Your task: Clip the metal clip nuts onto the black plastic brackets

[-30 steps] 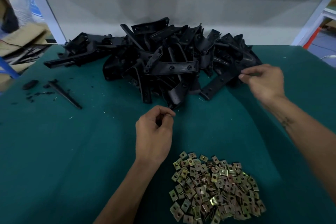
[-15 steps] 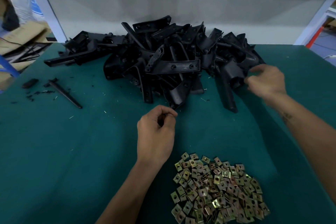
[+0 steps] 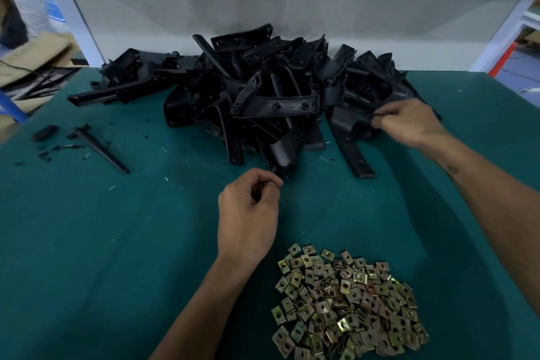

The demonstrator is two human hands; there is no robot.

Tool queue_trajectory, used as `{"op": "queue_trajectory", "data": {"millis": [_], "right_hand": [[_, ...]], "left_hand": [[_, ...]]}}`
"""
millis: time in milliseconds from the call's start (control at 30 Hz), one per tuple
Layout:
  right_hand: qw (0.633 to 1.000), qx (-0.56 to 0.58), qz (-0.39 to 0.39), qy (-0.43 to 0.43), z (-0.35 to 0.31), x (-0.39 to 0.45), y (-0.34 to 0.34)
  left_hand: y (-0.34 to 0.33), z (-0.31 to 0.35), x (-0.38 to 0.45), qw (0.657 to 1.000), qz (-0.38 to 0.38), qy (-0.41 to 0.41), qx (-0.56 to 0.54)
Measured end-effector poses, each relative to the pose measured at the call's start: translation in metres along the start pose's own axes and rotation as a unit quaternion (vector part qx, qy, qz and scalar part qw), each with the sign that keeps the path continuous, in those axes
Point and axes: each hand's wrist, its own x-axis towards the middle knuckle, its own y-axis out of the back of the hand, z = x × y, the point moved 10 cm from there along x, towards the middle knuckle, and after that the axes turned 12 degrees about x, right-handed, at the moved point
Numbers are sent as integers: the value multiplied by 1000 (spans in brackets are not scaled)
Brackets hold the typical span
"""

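The green desk (image 3: 87,242) carries a bracket pile (image 3: 263,90) at upper centre. My right hand (image 3: 409,123) grips one bracket (image 3: 347,137); my left hand (image 3: 248,213) is curled (contents hidden). Clip nuts (image 3: 344,307) lie lower right.

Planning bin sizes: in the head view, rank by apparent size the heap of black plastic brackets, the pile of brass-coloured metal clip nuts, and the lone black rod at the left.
1. Heap of black plastic brackets, by far largest.
2. Pile of brass-coloured metal clip nuts, though nearer the camera.
3. Lone black rod, smallest.
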Motion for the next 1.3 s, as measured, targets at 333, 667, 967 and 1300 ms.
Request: {"op": "queue_trajectory", "data": {"millis": [333, 667, 967, 1300], "right_hand": [[973, 197, 63, 97, -38, -23, 8], [797, 596, -46, 83, -80, -129, -23], [800, 576, -146, 87, -109, -186, -80], [933, 239, -248, 103, -45, -192, -78]], "left_hand": [[-1, 0, -1, 1000, -7, -2, -10], [2, 24, -8, 998, -37, -19, -43], [19, 55, 20, 985, 22, 78, -150], [28, 36, 37, 986, -25, 2, 167]]}}
